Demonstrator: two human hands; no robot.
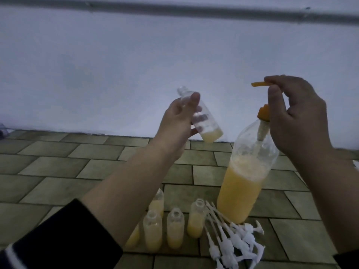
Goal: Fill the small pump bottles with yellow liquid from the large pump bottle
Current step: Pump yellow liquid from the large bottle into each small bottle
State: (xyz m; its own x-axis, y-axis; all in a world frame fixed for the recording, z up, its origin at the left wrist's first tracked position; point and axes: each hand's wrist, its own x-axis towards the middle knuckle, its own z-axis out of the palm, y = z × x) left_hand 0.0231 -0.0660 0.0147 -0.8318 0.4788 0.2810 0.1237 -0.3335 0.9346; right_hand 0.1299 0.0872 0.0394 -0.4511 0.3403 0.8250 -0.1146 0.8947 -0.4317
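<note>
My left hand (177,123) holds a small clear bottle (206,125) up in the air, tilted, its open neck pointing up and left, with a little yellow liquid at its bottom. The large pump bottle (244,183) stands on the tiled floor, about half full of yellow liquid. My right hand (297,113) rests on its orange pump head (260,84), fingers curled over the top; the spout points left toward the small bottle. Several small uncapped bottles (174,230) with yellow liquid stand in front of the large bottle.
A pile of white pump tops with dip tubes (233,241) lies on the floor right of the small bottles. A pale wall (136,65) rises close behind. A dark object (3,131) sits at the far left edge.
</note>
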